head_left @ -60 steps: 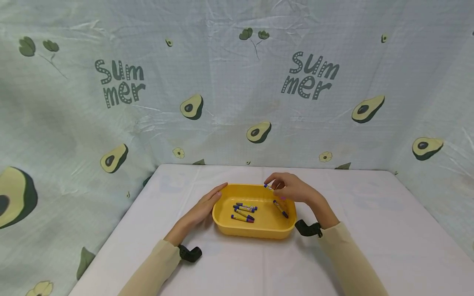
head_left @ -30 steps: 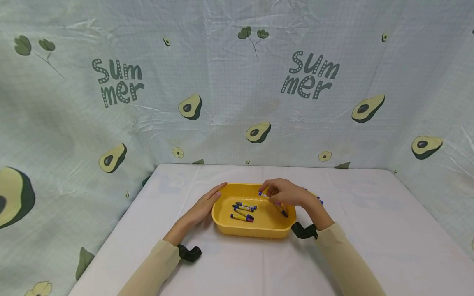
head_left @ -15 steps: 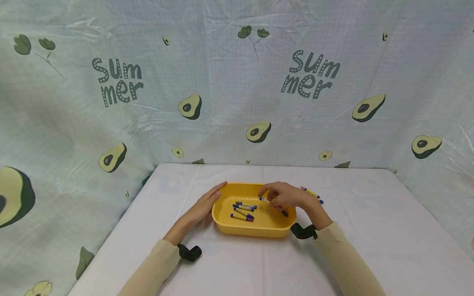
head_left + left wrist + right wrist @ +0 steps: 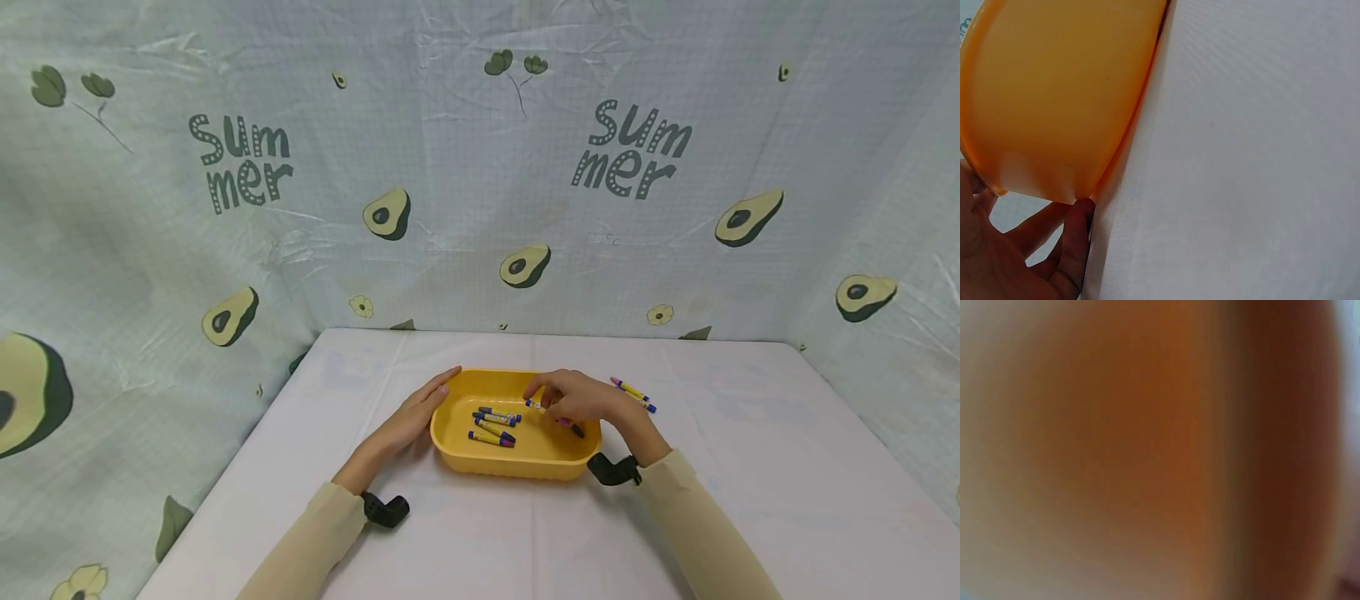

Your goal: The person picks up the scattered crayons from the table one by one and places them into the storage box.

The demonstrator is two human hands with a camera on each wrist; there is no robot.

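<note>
In the head view, a yellow plastic tray [image 4: 506,468] sits on the table in front of me. My left hand [image 4: 405,423] lies along its left end, fingers fairly straight, touching the wall and rim. The left wrist view shows those fingertips [image 4: 1083,207] against the tray's outer wall. Inside the tray's right half, my right hand [image 4: 577,396] pinches a crayon [image 4: 534,406] with a blue end, low over the floor. A dark-tipped crayon [image 4: 577,431] is partly hidden under that hand. Several yellow and blue crayons [image 4: 491,438] lie in the left half. The right wrist view is blurred orange-brown.
Just beyond the right wrist, crayons [image 4: 632,392] lie on the table outside the tray. A white cloth [image 4: 712,467] covers the table. Behind it hangs a pale curtain [image 4: 450,150] printed with avocados.
My right hand has come down from the tray's back right rim toward its floor, still pinching the crayon. Crayons on the table behind it have come into view. My left hand stays put.
</note>
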